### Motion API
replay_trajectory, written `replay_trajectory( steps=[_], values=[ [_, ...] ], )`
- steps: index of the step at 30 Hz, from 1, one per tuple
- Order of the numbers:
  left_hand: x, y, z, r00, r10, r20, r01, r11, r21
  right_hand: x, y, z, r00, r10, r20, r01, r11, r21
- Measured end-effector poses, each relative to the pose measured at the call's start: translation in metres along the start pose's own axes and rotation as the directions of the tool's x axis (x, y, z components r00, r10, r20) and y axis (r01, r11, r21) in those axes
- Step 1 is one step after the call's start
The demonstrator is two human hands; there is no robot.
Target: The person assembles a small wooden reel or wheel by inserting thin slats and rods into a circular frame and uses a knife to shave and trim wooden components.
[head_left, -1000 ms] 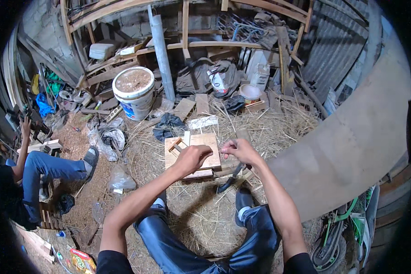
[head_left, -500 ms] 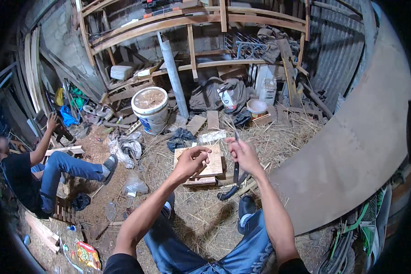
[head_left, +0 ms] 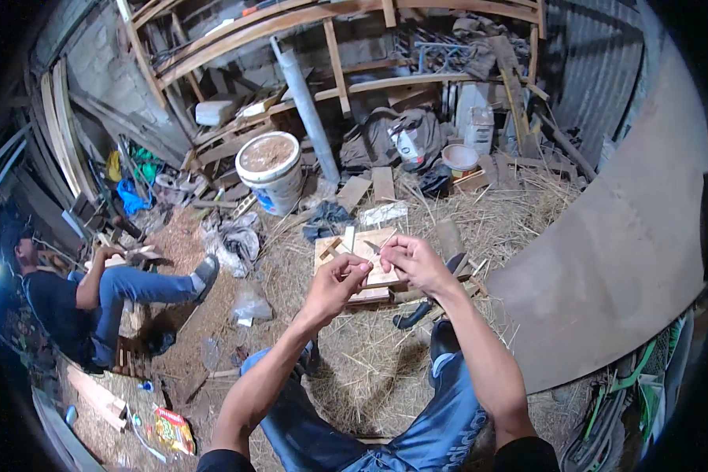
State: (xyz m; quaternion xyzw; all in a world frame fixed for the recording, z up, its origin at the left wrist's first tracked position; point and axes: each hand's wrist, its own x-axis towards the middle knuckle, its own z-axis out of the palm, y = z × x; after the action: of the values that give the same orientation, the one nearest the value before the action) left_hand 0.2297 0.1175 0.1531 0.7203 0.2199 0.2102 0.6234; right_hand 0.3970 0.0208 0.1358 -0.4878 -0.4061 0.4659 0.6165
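Over a pale wooden block [head_left: 322, 253], my left hand [head_left: 338, 285] is closed in a pinch. Whatever it holds, if anything, is too small to make out. Close beside it on the right, my right hand [head_left: 418, 266] is closed with its fingertips turned inward. A short, pointed grey blade [head_left: 372, 246] sticks out at these fingertips; its other end is hidden by the fingers. Small wood pieces [head_left: 348, 237] lie on the block's far part. To the right of the block, near my boot, is a curved black handle [head_left: 411, 317].
A person [head_left: 63, 303] in a dark shirt and jeans sits at the left. Beyond the block stand a white bucket [head_left: 269, 175] of shavings and a small tub [head_left: 459, 160]. A large brown sheet [head_left: 606, 267] curves along the right. Straw [head_left: 362, 385] covers the ground.
My hands have come closer together over the block. The blade in my right hand, upright before, now points up and left. The view has shifted; the person at left has lowered a raised hand.
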Motion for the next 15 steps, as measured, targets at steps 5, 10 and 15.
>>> replay_trajectory(
  steps=[5,10,15],
  values=[
    [-0.010,-0.001,-0.014,0.993,-0.115,-0.033,0.110,0.987,-0.115,0.017,-0.004,0.010,0.999,0.043,-0.032,-0.044,0.999,-0.029],
    [-0.015,-0.033,-0.031,0.992,-0.110,-0.060,0.097,0.977,-0.188,0.026,-0.004,-0.003,0.904,-0.096,-0.416,-0.021,0.963,-0.268],
    [-0.028,-0.027,-0.051,0.975,-0.213,0.057,0.220,0.914,-0.341,0.004,-0.001,-0.040,0.867,-0.023,-0.498,-0.068,0.984,-0.163]
  ],
)
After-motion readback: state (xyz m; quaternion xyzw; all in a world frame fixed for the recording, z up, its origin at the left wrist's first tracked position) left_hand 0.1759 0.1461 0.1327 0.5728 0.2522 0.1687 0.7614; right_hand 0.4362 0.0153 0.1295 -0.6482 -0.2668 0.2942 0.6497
